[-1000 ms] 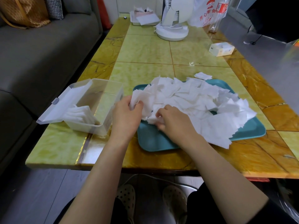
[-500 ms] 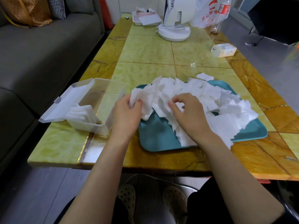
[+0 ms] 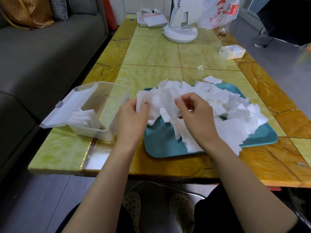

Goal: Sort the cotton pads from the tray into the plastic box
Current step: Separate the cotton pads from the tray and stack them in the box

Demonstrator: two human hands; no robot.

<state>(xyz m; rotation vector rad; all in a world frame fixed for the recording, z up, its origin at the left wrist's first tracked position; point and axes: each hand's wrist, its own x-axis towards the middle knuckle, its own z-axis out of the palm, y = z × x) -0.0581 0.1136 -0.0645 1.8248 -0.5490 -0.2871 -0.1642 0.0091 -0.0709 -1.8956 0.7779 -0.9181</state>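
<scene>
Pinching cotton pads above the teal tray, left grip holds a small stack, right grip one pad; the open plastic box sits just left on the surface, fan and carton beyond.

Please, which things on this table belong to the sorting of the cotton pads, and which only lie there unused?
Belong to the job:
cotton pads heaped on the teal tray
clear plastic box, lid open, small stack inside
left hand and right hand, each pinching pads

Just lying about:
white fan
printed plastic bag
small white carton
white dish with papers, far end
</scene>
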